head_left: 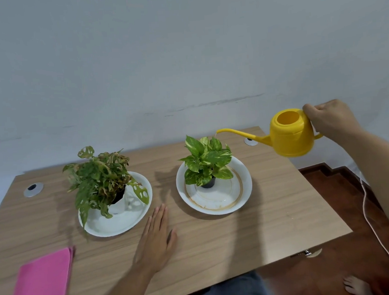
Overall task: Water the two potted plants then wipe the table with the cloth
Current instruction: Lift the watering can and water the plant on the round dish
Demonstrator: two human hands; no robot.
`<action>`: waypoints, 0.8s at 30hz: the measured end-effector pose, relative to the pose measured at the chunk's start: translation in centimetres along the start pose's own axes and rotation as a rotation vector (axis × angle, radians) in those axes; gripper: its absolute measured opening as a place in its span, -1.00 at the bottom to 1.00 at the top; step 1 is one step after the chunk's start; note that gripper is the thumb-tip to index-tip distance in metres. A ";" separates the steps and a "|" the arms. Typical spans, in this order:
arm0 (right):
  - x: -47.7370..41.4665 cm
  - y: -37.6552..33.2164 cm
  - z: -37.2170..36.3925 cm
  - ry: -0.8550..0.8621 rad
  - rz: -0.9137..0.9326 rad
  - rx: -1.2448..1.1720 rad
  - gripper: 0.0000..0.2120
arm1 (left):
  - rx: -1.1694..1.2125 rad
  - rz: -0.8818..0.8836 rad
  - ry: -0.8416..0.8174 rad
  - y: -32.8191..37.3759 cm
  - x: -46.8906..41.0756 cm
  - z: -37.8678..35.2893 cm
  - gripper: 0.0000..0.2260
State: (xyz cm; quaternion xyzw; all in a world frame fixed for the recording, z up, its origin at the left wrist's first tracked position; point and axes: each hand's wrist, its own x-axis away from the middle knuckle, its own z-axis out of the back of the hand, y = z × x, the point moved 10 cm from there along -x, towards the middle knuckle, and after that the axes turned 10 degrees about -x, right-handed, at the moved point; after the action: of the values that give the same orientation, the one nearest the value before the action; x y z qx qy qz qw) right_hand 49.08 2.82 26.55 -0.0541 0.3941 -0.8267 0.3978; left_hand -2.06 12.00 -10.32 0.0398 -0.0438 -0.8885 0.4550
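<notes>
The right hand [328,122] is wrapped around the handle of the yellow watering can [290,134], which it holds in the air off its own left side, with the long spout [240,134] reaching further left until its tip sits just above the top leaves of the pothos [207,161]. A faint thread of water seems to leave the tip, though it is too thin to be sure. The left hand [157,238] lies flat and spread on the bench [272,211], holding nothing, between the two plates and a little nearer the body.

The main risk, as I judge it, is aim. The spout ends over foliage, not over the small dark pot [208,183], so water may run off the leaves into the gold-rimmed plate [237,199] or past its edge onto the bench. Tipping the can more steeply could bring a sudden surge or slop from its open top.

The second plant [99,178], in its white pot on a plate [116,225] just left of the left hand, leans and spreads wide; a swing of the spout across could knock it. The pink cloth [41,284] lies folded further left and nearer the body, close to the bench edge.
</notes>
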 end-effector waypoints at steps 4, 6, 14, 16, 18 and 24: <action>-0.5 -1.2 -1.2 -0.021 0.031 0.024 -0.41 | -0.013 -0.008 -0.004 -0.2 0.0 -0.1 -0.32; -0.5 -1.6 -1.7 -0.033 0.039 0.019 -0.42 | -0.019 -0.008 -0.003 -0.2 0.0 -0.2 -0.32; 1.1 -2.5 -3.0 -0.094 0.065 -0.043 -0.44 | -0.017 -0.005 0.000 -0.3 -0.1 -0.4 -0.31; 1.5 -2.5 -3.2 -0.113 0.068 -0.060 -0.45 | -0.018 -0.005 0.001 -0.4 -0.2 -0.5 -0.31; 1.9 -2.6 -3.2 -0.126 0.074 -0.067 -0.46 | -0.023 -0.003 -0.002 -0.4 -0.2 -0.5 -0.31; 2.6 -2.1 -2.6 -0.158 0.093 -0.071 -0.46 | -0.037 -0.003 0.007 -0.4 -0.2 -0.4 -0.31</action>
State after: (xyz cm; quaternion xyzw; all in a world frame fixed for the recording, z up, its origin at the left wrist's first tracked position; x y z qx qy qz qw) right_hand 44.99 3.32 25.66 -0.1150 0.3925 -0.7860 0.4636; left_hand -2.22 12.42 -10.80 0.0344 -0.0255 -0.8896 0.4547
